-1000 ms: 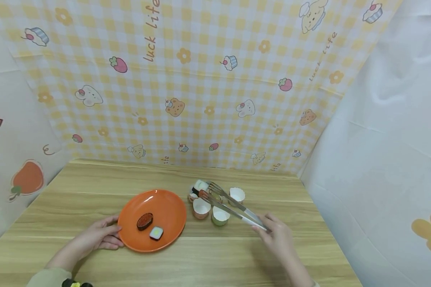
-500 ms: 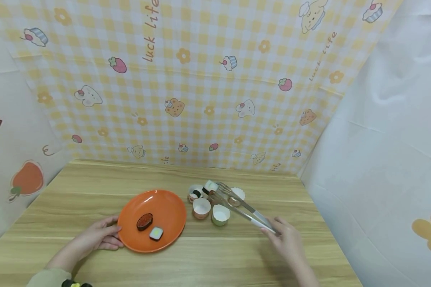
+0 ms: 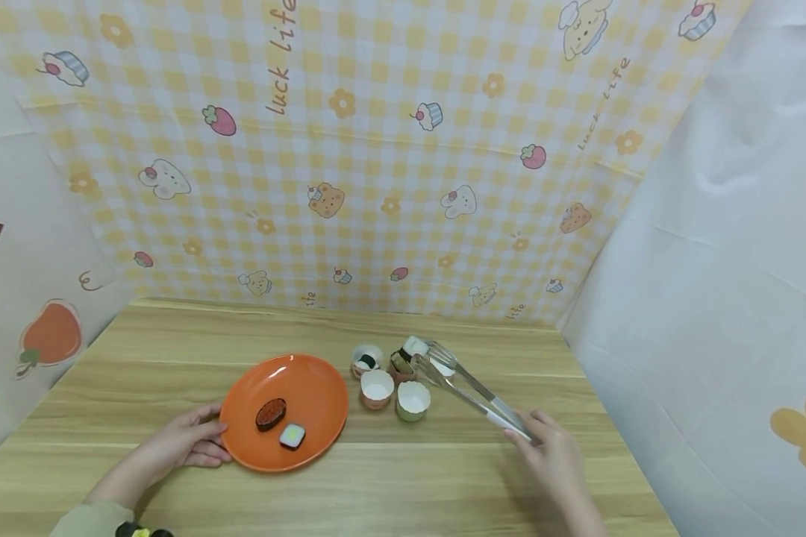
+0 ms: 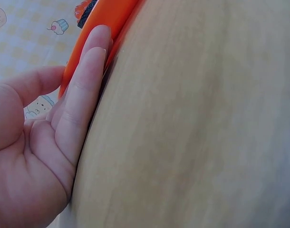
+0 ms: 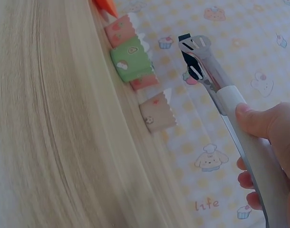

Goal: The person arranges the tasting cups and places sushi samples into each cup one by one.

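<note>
My left hand [image 3: 191, 440] holds the rim of a round orange plate [image 3: 325, 399], thumb on the edge, fingers against its side and underside in the left wrist view. An oval toy sushi with red roe [image 3: 271, 415] and a small white-topped sushi roll [image 3: 292, 435] lie on the plate. My right hand [image 3: 556, 459] grips metal tongs [image 3: 477, 394] with pale handles. Between their tips is a white sushi piece with a black band [image 3: 414, 346], held above the cups. In the right wrist view the slotted tips of the tongs [image 5: 197, 45] largely cover its dark side.
Several small paper cups stand right of the plate: a green cup [image 3: 413, 403], a pinkish cup [image 3: 376, 391], one with a black-banded white piece [image 3: 366, 362], one with a dark greenish piece [image 3: 401, 365]. Another is partly behind the tongs. A checked cloth [image 3: 389, 246] hangs behind the table.
My right hand has carried the tongs and the banded sushi piece rightward, from over the left rear cup to near the right rear cup. My left hand and the plate stay put.
</note>
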Tool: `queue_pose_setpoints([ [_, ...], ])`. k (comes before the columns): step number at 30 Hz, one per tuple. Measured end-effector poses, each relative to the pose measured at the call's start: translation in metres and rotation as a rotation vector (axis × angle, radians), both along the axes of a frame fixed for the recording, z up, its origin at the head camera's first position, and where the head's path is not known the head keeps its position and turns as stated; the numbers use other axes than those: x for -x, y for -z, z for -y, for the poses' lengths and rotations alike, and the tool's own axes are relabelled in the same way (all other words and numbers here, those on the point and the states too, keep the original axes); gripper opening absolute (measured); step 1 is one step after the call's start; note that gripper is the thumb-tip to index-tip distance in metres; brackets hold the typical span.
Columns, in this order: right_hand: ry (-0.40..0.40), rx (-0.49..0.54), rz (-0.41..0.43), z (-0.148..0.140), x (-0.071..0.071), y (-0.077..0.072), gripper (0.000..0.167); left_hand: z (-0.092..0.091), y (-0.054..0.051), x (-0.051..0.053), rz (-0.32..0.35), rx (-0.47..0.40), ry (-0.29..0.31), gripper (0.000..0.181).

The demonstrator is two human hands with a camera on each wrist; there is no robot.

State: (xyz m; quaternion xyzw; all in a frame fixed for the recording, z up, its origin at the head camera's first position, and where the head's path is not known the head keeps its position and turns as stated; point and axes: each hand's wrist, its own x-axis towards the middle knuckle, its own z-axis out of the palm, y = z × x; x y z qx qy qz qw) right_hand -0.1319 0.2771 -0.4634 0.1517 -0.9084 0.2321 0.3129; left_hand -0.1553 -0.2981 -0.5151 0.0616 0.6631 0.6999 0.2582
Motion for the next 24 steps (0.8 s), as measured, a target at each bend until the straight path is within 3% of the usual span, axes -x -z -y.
queue_pose_setpoints([
  [12,0.088,-0.013,0.018,-0.018,-0.007,0.007,0.037,0.000,-0.002,-0.001,0.008,0.002,-0.003,0.073],
  [24,0.121,-0.014,0.042,-0.028,-0.016,0.009,0.038,-0.001,-0.002,0.000,0.000,0.009,-0.001,0.073],
])
